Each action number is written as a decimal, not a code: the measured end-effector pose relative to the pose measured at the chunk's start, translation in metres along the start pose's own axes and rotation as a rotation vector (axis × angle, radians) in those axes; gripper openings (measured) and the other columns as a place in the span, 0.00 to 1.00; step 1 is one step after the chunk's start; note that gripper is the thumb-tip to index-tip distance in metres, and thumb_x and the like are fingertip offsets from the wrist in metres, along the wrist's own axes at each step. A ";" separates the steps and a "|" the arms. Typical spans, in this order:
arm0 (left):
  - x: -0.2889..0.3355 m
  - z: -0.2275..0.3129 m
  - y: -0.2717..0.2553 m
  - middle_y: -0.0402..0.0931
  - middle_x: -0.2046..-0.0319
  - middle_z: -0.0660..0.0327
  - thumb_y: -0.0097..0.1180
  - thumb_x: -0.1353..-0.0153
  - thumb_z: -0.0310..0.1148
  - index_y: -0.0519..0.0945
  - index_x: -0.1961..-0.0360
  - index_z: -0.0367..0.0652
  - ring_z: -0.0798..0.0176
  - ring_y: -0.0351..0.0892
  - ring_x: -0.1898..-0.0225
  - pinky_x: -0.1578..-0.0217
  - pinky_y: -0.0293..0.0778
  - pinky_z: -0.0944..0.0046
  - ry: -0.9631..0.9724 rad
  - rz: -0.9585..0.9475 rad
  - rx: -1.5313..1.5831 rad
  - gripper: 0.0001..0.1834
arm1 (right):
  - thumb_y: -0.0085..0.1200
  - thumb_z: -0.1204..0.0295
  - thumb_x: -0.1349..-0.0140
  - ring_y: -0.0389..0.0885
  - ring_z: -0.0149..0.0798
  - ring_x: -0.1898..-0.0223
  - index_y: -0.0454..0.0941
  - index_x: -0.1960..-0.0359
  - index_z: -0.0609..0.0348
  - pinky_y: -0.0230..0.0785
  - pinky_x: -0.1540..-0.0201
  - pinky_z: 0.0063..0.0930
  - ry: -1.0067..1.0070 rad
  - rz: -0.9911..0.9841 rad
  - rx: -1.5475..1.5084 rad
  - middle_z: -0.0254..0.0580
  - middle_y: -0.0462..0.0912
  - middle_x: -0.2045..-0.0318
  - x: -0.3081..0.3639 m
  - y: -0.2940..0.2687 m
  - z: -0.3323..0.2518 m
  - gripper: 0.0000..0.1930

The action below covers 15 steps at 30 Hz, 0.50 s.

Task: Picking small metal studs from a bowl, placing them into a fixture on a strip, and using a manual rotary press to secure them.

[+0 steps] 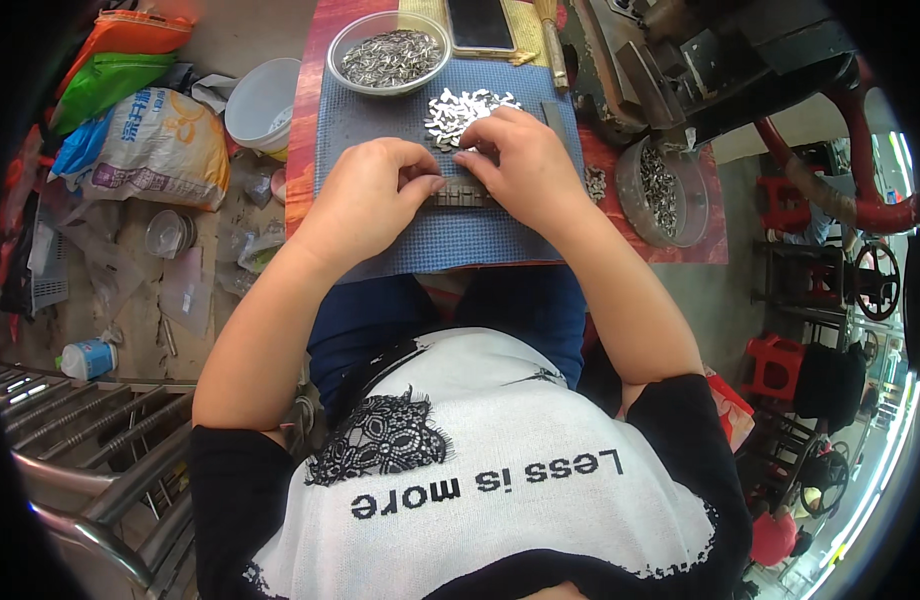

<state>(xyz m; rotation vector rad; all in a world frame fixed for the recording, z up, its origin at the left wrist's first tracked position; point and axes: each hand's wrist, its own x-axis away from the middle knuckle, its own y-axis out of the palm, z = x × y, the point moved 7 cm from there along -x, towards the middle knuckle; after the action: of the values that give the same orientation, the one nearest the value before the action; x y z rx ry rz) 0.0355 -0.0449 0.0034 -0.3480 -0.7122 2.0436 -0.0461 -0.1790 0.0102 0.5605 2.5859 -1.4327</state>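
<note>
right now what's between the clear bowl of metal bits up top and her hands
In the head view, a loose pile of small silvery metal pieces lies on the blue mat between them.

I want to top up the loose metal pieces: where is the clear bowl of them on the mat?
In the head view, the clear bowl sits at the far left corner of the blue mat, left of the phone and beyond both hands.

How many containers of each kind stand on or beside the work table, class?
Clear bowls of small metal parts: 2, one at the mat's top, one at the right
White plastic bucket: 1
Total: 3
</note>
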 end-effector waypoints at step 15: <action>0.017 -0.007 0.002 0.79 0.66 0.57 0.74 0.53 0.32 0.84 0.62 0.39 0.54 0.78 0.58 0.55 0.74 0.57 0.122 0.044 -0.064 0.17 | 0.63 0.74 0.43 0.75 0.48 0.58 0.79 0.68 0.61 0.70 0.53 0.38 -0.211 -0.129 -0.118 0.42 0.80 0.65 0.029 -0.005 -0.019 0.06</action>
<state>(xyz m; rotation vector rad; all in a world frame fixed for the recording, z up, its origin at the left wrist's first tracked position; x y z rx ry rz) 0.0284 -0.0292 -0.0031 -0.5250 -0.7018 2.0244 -0.0738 -0.1575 0.0159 0.2180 2.5549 -1.2851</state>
